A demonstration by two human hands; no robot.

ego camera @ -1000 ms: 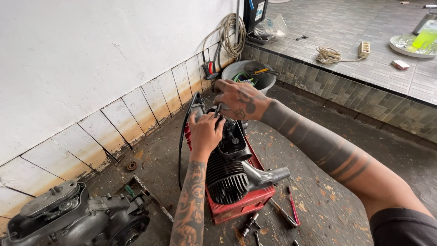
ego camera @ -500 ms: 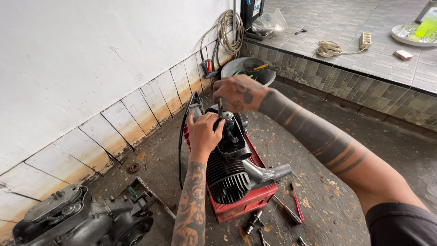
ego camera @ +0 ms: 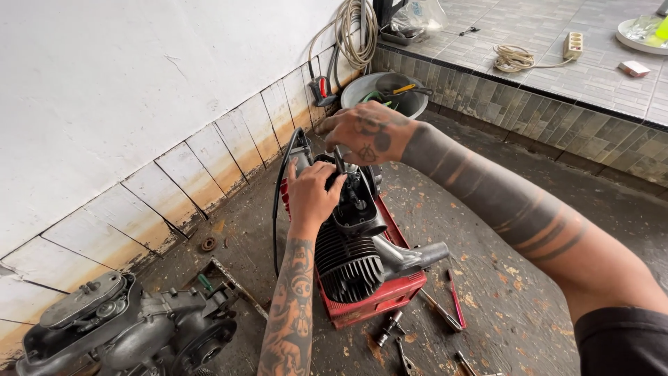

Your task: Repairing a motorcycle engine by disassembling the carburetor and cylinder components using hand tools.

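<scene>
Your left hand [ego camera: 311, 197] is down on the upper left side of the black engine [ego camera: 351, 237], fingers curled and pressed against its casing, thumb reaching across toward the middle; your right hand [ego camera: 367, 131] comes in from above and closes around a thin dark rod-like tool [ego camera: 340, 161] that stands up out of the engine's top, knuckles toward you, though what the tool's tip meets is hidden behind your fingers; the engine itself sits right in the centre of your view, propped on a low red stand [ego camera: 379, 296] on the stained concrete floor [ego camera: 487, 230], its finned cylinder facing you and a grey metal pipe [ego camera: 410, 256] jutting out to the right; a black cable [ego camera: 278, 209] loops up along the engine's left side, just beside your left wrist; loose hand tools [ego camera: 445, 306] lie scattered on the floor just to the right of and in front of the stand, a red-handled one among them; at the lower left a second grey engine block [ego camera: 118, 331] rests near the tiled base of the white wall [ego camera: 139, 83]; further back a grey basin [ego camera: 386, 94] holding tools stands against the raised tiled ledge [ego camera: 543, 63], with a coiled hose [ego camera: 355, 28] hanging on the wall above it.
</scene>
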